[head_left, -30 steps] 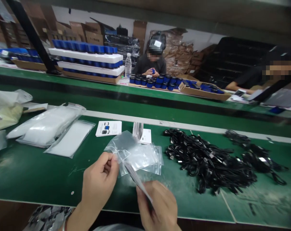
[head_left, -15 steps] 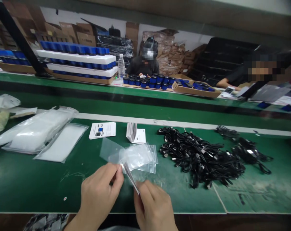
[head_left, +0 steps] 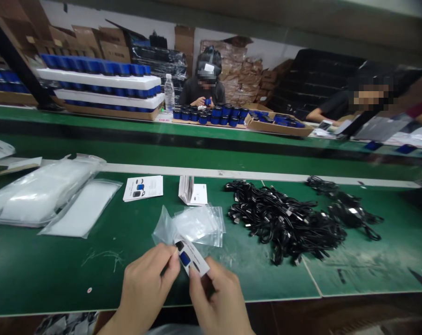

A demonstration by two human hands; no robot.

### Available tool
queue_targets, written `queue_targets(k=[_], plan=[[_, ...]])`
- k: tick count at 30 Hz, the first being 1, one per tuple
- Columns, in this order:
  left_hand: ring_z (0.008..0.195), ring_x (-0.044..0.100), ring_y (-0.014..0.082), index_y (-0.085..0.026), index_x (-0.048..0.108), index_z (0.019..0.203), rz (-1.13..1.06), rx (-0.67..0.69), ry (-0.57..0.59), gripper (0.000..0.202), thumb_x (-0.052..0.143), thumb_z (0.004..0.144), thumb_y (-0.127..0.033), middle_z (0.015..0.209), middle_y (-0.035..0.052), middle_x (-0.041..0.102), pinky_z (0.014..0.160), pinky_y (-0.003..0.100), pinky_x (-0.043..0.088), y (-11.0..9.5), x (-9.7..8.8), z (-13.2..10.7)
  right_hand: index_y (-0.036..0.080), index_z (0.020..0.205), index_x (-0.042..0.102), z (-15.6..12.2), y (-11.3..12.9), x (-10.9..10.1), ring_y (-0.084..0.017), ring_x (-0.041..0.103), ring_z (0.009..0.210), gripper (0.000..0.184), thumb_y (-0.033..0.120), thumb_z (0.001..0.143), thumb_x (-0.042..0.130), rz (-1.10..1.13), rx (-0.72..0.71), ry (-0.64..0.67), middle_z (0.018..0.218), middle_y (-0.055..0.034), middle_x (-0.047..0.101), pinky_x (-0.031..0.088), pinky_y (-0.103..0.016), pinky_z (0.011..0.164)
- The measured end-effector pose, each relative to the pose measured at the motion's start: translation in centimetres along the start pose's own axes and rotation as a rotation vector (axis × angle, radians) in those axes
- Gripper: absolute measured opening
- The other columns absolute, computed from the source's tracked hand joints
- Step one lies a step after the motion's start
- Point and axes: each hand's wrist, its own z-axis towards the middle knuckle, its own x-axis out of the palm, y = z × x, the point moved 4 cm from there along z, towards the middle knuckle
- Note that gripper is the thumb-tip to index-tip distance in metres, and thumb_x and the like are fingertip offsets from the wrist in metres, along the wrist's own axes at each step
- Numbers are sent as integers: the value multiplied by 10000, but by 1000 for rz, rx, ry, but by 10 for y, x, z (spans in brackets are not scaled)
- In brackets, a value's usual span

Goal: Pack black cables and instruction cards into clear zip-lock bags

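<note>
My left hand (head_left: 146,291) pinches the mouth of a small clear zip bag (head_left: 165,229) near the green table's front edge. My right hand (head_left: 216,302) grips a small white printed card (head_left: 192,257) with a blue picture, and the card's upper end sits at the bag's opening. Just beyond lies a small stack of clear zip bags (head_left: 200,224). Further back are a flat leaflet (head_left: 143,187) and a stack of folded leaflets (head_left: 191,190). A heap of black cables (head_left: 284,221) lies to the right.
Larger clear bags (head_left: 46,193) lie at the left. Across the green conveyor (head_left: 211,153), a person handles blue-and-black jars (head_left: 211,115) in cardboard trays; another person sits at the far right. White foam trays of blue jars (head_left: 99,88) stand at the back left.
The card has turned from edge-on to face-up, showing its blue print, and moved to the bag's mouth. Both hands sit slightly lower and closer together. The camera view has shifted right.
</note>
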Motion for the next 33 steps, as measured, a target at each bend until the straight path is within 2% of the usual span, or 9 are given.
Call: queue_targets(k=[4, 8, 12, 17, 23, 26, 29, 31, 33], plan=[[498, 606, 85, -198, 566, 697, -82, -57, 31, 223, 442, 881, -217, 581, -49, 623, 519, 175, 426, 1, 3, -1, 197, 621, 443, -6, 0, 5, -102, 459, 436, 225, 178, 840, 396, -44, -82, -5, 523, 21, 483, 310, -211, 448], [484, 603, 86, -201, 562, 676, -84, -117, 13, 224, 451, 869, -224, 564, -54, 626, 511, 171, 432, 5, 4, 1, 210, 591, 390, -12, -1, 6, -101, 445, 402, 202, 153, 784, 412, -100, -50, 113, 488, 33, 456, 276, -217, 423], [508, 610, 102, -195, 577, 673, -15, -17, 65, 281, 413, 897, -237, 570, -33, 625, 520, 195, 426, 3, 10, -4, 211, 596, 384, -11, -3, 4, -100, 438, 378, 173, 160, 758, 414, -79, 3, 217, 471, 38, 454, 256, -209, 400], [501, 591, 115, -205, 576, 664, -18, 155, 170, 319, 376, 912, -227, 552, -33, 591, 496, 211, 411, -6, 16, -9, 207, 649, 436, -2, -5, -4, -128, 482, 382, 153, 183, 798, 415, -87, 53, 262, 473, 22, 515, 279, -222, 406], [466, 554, 90, -205, 530, 629, -111, 139, 227, 314, 375, 902, -197, 520, -47, 537, 472, 181, 394, -10, 7, -4, 190, 728, 544, 5, -8, -14, -126, 618, 561, 130, 173, 838, 478, 266, 189, 313, 607, 15, 631, 436, -193, 540], [435, 531, 78, -207, 494, 599, -158, 215, 247, 316, 378, 890, -171, 501, -51, 517, 455, 168, 385, -17, 2, -4, 183, 748, 594, 9, -13, -13, -118, 587, 580, 40, 146, 760, 587, 291, 212, 166, 664, 12, 624, 443, -201, 554], [431, 540, 72, -214, 493, 606, -216, 284, 272, 299, 375, 873, -149, 499, -53, 532, 456, 147, 402, -22, 3, -5, 170, 906, 589, 13, -23, 3, -117, 591, 636, 250, 118, 673, 661, 451, 275, 68, 807, -14, 640, 458, -196, 558], [425, 544, 67, -218, 490, 598, -246, 284, 283, 296, 376, 862, -148, 490, -58, 533, 452, 131, 409, -22, 5, -6, 156, 818, 607, 15, -28, 19, -104, 580, 584, 140, 141, 688, 659, 569, 331, 131, 712, 4, 637, 445, -181, 521], [420, 547, 63, -220, 488, 595, -263, 223, 307, 290, 386, 862, -172, 492, -62, 537, 445, 118, 415, -17, 10, -7, 152, 707, 624, 19, -30, 23, -96, 564, 524, 40, 172, 741, 623, 569, 329, 218, 587, 29, 610, 427, -172, 487]])
